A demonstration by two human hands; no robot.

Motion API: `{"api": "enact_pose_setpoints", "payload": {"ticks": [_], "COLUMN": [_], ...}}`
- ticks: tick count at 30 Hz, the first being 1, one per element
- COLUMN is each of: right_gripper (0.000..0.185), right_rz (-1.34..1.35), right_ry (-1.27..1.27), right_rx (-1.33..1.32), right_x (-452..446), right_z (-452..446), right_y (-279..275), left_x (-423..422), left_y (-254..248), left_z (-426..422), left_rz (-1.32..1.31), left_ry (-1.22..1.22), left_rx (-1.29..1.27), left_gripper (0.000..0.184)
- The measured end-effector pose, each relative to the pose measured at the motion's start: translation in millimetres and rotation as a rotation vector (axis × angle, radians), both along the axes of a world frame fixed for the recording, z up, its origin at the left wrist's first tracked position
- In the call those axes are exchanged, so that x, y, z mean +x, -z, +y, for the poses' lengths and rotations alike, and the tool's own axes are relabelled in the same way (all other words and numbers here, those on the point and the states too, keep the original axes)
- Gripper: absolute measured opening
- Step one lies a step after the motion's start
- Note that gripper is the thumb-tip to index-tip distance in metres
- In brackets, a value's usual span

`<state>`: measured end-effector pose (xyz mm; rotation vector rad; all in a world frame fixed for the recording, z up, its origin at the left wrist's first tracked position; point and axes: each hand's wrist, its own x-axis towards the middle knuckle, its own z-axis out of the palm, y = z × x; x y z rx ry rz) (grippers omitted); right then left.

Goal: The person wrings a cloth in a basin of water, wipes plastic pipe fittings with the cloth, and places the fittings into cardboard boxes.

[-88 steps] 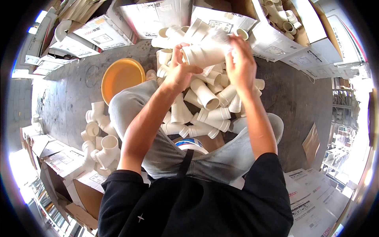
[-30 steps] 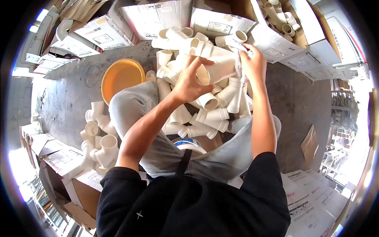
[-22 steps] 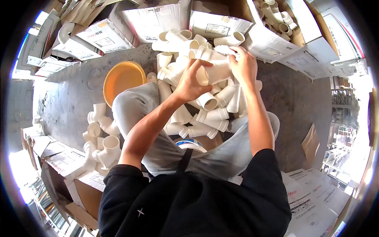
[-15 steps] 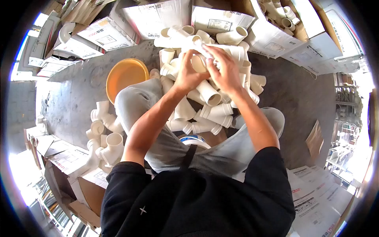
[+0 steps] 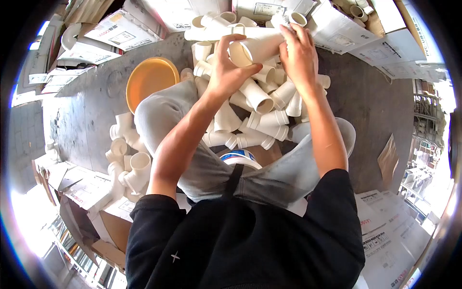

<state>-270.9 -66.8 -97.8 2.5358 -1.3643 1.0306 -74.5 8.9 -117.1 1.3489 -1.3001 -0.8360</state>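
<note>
My left hand point(image 5: 227, 68) grips the wide open end of a white plastic pipe fitting point(image 5: 262, 46), thumb below the mouth and fingers above it. At the fitting's far right end is my right hand point(image 5: 299, 58), its fingers bent. By those fingertips shows a small white, crumpled-looking piece point(image 5: 284, 21), too blurred to name. Beneath both hands lies a heap of white pipe fittings point(image 5: 269, 123), several of them branched. A white tub with a blue label point(image 5: 238, 156) sits between my legs, partly hidden.
An orange basin point(image 5: 151, 82) stands left of my knee. More fittings point(image 5: 139, 168) are piled at the lower left. Cardboard boxes point(image 5: 125, 36) line the far side, and an open one at the upper right holds fittings point(image 5: 358, 13). Flat cartons point(image 5: 385, 236) lie at the lower right.
My hands have moved apart, the right one going right and farther away. The fitting now shows lengthwise between them. My view has shifted slightly.
</note>
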Motion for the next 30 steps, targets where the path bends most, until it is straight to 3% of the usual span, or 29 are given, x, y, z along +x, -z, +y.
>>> {"api": "enact_pose_setpoints", "payload": {"ticks": [4, 11, 22, 26, 30], "right_gripper": [0.038, 0.036, 0.034, 0.039, 0.044], "right_rz": [0.040, 0.072, -0.070, -0.309, -0.200], "right_ry": [0.054, -0.012, -0.111, -0.403, -0.388], "right_rx": [-0.023, -0.026, 0.111, 0.278, 0.188], "right_x": [-4.3, 1.3, 9.1, 28.4, 31.1], "right_z": [-3.8, 2.5, 13.3, 38.8, 38.2], "right_y": [0.3, 7.8, 6.5, -9.8, -13.4], "left_x": [-3.0, -0.3, 1.7, -0.7, 0.2], "left_y": [-3.0, 1.0, 6.0, 20.6, 12.9], "left_z": [1.4, 4.2, 3.1, 0.5, 1.2], "left_rz": [0.051, -0.087, -0.086, 0.059, 0.278], "left_ry": [0.016, 0.035, 0.026, -0.026, 0.014], "left_rx": [0.034, -0.007, 0.023, 0.018, 0.056], "left_gripper": [0.074, 0.076, 0.077, 0.073, 0.072]}}
